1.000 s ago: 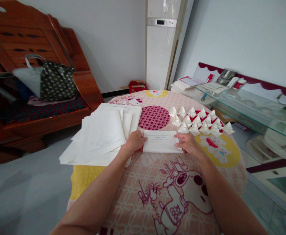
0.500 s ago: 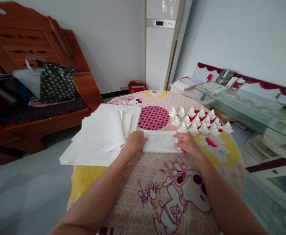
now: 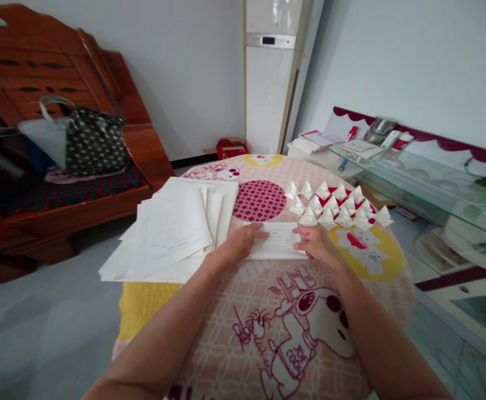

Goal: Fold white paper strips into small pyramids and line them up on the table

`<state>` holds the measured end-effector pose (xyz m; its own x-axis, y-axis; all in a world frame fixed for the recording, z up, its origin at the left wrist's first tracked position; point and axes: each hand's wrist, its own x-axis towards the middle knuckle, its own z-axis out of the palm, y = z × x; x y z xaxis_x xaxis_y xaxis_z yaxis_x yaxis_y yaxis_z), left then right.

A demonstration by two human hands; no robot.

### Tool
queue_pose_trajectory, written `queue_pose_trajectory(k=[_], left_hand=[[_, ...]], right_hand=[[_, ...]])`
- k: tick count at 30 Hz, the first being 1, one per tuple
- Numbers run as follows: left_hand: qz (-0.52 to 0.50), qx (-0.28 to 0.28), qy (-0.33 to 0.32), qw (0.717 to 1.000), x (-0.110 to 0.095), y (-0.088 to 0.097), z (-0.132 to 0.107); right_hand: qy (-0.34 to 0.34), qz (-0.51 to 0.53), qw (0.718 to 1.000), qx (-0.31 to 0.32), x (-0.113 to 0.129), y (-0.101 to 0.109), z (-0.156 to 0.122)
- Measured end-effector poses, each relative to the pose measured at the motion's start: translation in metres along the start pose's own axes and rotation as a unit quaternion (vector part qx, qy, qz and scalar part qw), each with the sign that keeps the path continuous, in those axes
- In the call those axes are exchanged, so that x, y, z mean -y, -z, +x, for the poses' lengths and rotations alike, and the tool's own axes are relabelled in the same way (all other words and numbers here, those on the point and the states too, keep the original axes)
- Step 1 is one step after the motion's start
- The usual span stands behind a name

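Observation:
A folded white paper strip (image 3: 279, 240) lies on the pink cartoon-print blanket (image 3: 267, 333) that covers a round table. My left hand (image 3: 239, 244) lies flat on the strip's left part, fingers stretched toward its middle. At the strip's right end, my right hand (image 3: 312, 241) presses down with its fingers curled on the edge. A loose stack of white sheets (image 3: 171, 230) sits just left of my left hand. Several small folded white paper shapes (image 3: 334, 205) stand in rows beyond my right hand.
A wooden bench (image 3: 59, 166) with a dark patterned bag (image 3: 88, 139) stands at the left. A tall white air conditioner (image 3: 267, 78) is at the back. A glass-topped cabinet (image 3: 426, 183) with books and cups runs along the right, close to the table.
My left hand has slid rightward from the strip's left end onto its surface, fingers now stretched out. The right hand has stayed at the right end.

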<state>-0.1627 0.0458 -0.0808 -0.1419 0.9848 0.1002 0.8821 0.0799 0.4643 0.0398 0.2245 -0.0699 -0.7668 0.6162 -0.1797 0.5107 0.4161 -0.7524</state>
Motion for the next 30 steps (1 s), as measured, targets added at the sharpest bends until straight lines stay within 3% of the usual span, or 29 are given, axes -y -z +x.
queue_pose_trajectory(k=[5,12,16,19,23,26,30], left_hand=[[0.041,0.054,-0.025,0.997,-0.012,0.002,-0.006],[0.053,0.051,-0.061,0.995,-0.002,-0.005,-0.007],[0.047,0.07,-0.041,0.996,-0.007,-0.002,-0.007],[0.041,0.079,-0.027,0.996,-0.012,0.001,-0.007],[0.045,0.074,-0.03,0.996,-0.011,0.001,-0.007],[0.045,0.066,-0.047,0.996,-0.007,-0.001,-0.007],[0.044,0.064,-0.044,0.996,-0.006,-0.003,-0.007]], right_hand=[[0.003,-0.021,1.0,-0.003,0.004,0.001,-0.003],[0.028,-0.112,0.993,-0.03,0.0,0.011,-0.003],[0.03,-0.196,0.977,-0.083,0.009,0.011,-0.005],[0.068,-0.191,0.971,-0.127,0.024,0.001,-0.008],[0.136,-0.13,0.98,-0.068,0.039,-0.019,-0.009],[0.118,-0.088,0.989,0.001,0.04,-0.027,-0.007],[0.082,-0.07,0.994,0.03,0.034,-0.026,-0.007]])
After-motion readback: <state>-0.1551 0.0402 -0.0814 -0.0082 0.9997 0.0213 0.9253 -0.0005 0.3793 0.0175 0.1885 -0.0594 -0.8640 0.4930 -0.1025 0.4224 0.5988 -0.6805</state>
